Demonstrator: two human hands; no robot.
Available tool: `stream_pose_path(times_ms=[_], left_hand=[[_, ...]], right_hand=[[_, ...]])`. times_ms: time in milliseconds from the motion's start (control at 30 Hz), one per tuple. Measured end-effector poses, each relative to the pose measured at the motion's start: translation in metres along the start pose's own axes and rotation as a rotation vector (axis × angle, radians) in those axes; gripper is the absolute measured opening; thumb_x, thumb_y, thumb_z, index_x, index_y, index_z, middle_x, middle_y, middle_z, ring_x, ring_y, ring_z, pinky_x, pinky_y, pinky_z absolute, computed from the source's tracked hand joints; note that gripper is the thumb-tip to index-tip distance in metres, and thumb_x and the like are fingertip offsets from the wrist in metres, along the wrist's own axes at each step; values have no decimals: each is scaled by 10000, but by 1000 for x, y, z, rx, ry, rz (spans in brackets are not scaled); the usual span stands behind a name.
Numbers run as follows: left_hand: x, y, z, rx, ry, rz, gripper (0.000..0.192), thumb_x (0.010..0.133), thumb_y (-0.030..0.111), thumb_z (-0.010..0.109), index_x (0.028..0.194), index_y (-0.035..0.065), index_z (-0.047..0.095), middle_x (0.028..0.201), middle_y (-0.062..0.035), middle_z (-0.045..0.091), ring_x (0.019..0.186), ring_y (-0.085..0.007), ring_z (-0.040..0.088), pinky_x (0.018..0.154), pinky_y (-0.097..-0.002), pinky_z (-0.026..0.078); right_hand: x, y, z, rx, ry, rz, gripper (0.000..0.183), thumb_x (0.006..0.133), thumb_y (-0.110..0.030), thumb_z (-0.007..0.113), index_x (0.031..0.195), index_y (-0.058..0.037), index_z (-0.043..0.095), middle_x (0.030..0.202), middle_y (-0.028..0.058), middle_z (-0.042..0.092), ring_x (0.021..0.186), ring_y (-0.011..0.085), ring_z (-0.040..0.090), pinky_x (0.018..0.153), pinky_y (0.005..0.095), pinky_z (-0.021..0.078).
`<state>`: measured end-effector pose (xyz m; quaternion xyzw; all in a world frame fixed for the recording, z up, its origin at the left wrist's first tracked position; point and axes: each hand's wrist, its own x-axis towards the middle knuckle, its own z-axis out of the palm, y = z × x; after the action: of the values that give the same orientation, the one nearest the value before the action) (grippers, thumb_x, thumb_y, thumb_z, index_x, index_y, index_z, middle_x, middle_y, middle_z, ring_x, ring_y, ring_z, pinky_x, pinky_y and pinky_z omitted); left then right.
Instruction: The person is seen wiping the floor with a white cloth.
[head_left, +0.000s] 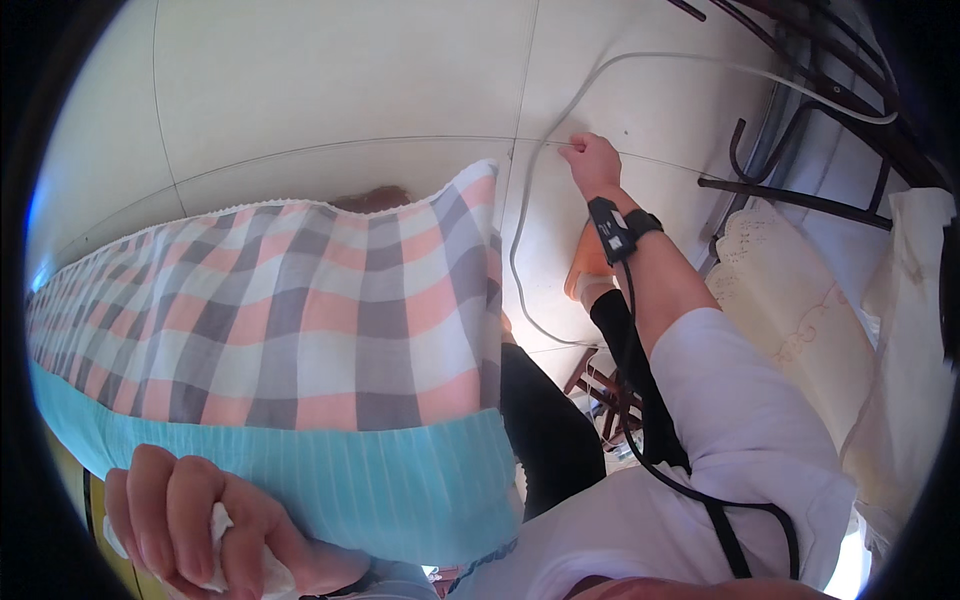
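My left hand (206, 517) is at the lower left, its fingers curled around a crumpled white tissue or cloth (275, 571). Just beyond it spreads a pink, grey and white checked cloth (330, 315) with a lace edge and a turquoise striped border (360, 480). What lies under this cloth is hidden. My right hand (595, 163) reaches forward above the floor, loosely fisted, with nothing visible in it. A black device (611, 230) is strapped at that wrist, and a black cable (628, 337) runs from it back along my arm.
A pale cable (517, 240) loops over the light tiled floor (337, 75). Dark curved metal frames (795, 199) stand at the right, above a cream embroidered cloth (787, 300). Below are an orange slipper (589, 255) on my foot and a small dark wooden stool (592, 382).
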<state>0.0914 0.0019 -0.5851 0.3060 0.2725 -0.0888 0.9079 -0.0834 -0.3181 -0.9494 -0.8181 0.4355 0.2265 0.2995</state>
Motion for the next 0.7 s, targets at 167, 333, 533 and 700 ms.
stream_pose_path(times_ms=[167,333,533,700], left_hand=[[-3,6,-2,11,29,61,236,749,-53,557,852,88,399,807,-25,421,691,-112,476,407,-187,502],[3,-4,-1,15,-79,34,235,756,-42,557,857,91,392,802,-26,422,682,-123,480,395,-200,488],[2,-5,-1,8,-67,25,247,750,-45,558,847,98,382,798,-26,417,684,-129,479,403,-212,482],[3,-4,-4,-11,-69,60,237,754,-27,562,859,94,386,803,-23,411,695,-126,479,419,-211,483]], right_hand=[[0,-18,23,-135,126,48,362,686,-336,708,924,-77,621,931,97,585,899,250,566,787,364,458],[-2,-48,29,78,247,41,499,634,-392,743,958,-56,566,982,103,528,929,268,539,794,370,454],[-5,-58,33,6,215,166,502,638,-415,729,935,-51,552,988,122,536,923,285,546,787,378,459],[-5,-54,42,64,146,153,359,749,-363,618,916,-54,546,917,133,594,862,306,583,752,402,471]])
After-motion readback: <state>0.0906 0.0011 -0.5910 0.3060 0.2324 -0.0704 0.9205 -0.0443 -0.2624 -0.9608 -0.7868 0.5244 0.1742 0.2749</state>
